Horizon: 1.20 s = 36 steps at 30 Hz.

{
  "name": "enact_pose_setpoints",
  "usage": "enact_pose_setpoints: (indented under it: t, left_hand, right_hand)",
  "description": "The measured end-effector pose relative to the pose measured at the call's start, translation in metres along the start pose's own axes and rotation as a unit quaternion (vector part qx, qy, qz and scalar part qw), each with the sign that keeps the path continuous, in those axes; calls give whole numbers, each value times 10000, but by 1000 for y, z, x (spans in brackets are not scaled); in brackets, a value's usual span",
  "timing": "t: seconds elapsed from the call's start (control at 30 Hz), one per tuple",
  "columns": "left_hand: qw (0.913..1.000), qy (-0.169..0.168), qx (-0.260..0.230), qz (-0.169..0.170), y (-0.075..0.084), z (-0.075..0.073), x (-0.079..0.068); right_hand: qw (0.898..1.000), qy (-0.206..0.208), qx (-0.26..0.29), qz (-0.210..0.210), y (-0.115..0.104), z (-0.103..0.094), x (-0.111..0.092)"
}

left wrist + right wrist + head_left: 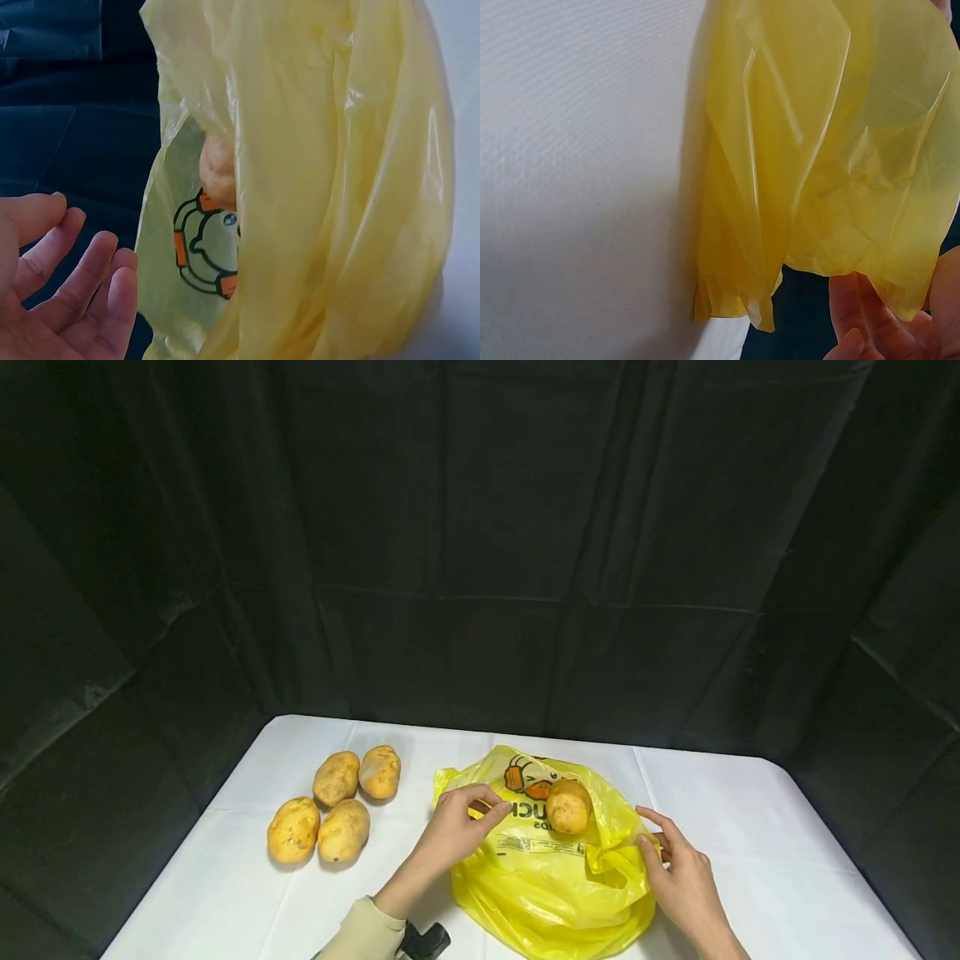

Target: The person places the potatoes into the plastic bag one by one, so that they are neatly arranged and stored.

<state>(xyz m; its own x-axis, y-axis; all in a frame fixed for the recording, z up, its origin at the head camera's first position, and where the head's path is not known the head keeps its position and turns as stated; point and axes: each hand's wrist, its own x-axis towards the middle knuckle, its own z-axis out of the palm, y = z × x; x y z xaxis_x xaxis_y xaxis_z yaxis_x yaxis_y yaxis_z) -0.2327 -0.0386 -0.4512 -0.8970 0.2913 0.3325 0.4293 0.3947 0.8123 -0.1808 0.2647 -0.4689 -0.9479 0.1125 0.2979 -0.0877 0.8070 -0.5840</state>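
A yellow plastic bag [555, 893] with a printed cartoon duck stands on the table, its mouth spread open. One potato [568, 806] shows inside the mouth, against the printed far side; in the left wrist view the bag's near side partly hides this potato [216, 172]. My left hand [461, 827] is at the left of the bag's mouth, fingers loosely bent and holding nothing. At the bag's right edge, my right hand [678, 868] pinches the plastic between thumb and fingers; the right wrist view shows the fingers [877, 322] at the rim.
Several potatoes [337, 779] lie grouped on the left of the white-covered table [757, 827]. Black cloth [480, 527] hangs behind the table and along both sides. A black object [426, 941] is by my left sleeve [363, 931].
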Motion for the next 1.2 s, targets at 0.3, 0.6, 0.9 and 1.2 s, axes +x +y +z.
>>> enact_pose_setpoints:
  t: [0.3, 0.6, 0.9, 1.2]
  left_hand:
    - [9994, 285, 162, -110, -6, -16, -13]
    - [9974, 611, 374, -121, -17, -23, -25]
    - [9965, 721, 354, -223, -29, -35, -36]
    - [9902, 1200, 455, -558, -42, -52, -48]
  right_hand:
    - [9999, -142, 43, 77, 0, -1, 1]
    - [9996, -202, 44, 203, 2, -1, -1]
    - [9996, -208, 54, 191, 1, 0, 0]
    - [9996, -228, 107, 140, 1, 3, 1]
